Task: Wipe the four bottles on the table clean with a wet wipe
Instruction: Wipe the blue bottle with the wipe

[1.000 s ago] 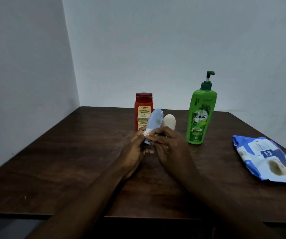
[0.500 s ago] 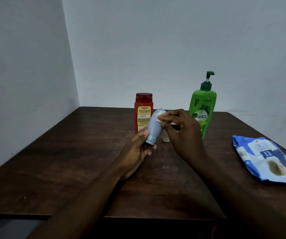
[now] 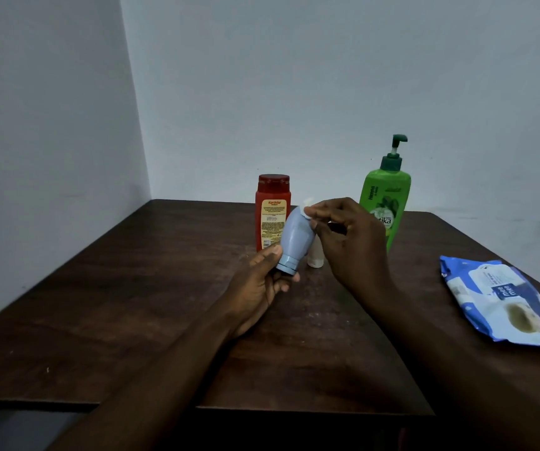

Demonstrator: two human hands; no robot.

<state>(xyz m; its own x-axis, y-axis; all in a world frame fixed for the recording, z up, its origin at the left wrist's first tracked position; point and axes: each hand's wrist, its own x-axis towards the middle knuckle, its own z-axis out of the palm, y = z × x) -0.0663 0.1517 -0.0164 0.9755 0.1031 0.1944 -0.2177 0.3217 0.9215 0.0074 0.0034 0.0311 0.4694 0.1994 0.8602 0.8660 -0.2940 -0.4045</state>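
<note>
Left hand (image 3: 258, 288): grasps the blue bottle (image 3: 296, 237) at its cap end, thumb on the near side, fingers curled underneath.
Blue bottle: held above the table (image 3: 131, 304), cap end down, body leaning up and to the right.
Right hand (image 3: 350, 242): fingertips pinch the wet wipe (image 3: 306, 211) and hold it against the upper end of the blue bottle.
Wet wipe: small white wad (mostly hidden by the fingers).
Red bottle (image 3: 272, 206): upright at the rear of the table, directly behind the blue bottle, label facing the camera.
White bottle (image 3: 315, 258): stands on the table just behind the blue bottle; only its lower part shows.
Green pump bottle (image 3: 387, 196): upright at the rear, its lower left side covered by the right hand.
Wipes pack (image 3: 503, 304): lies flat near the right edge of the table, well apart from the bottles.
Table: dark wood, set into a corner of two pale walls.
</note>
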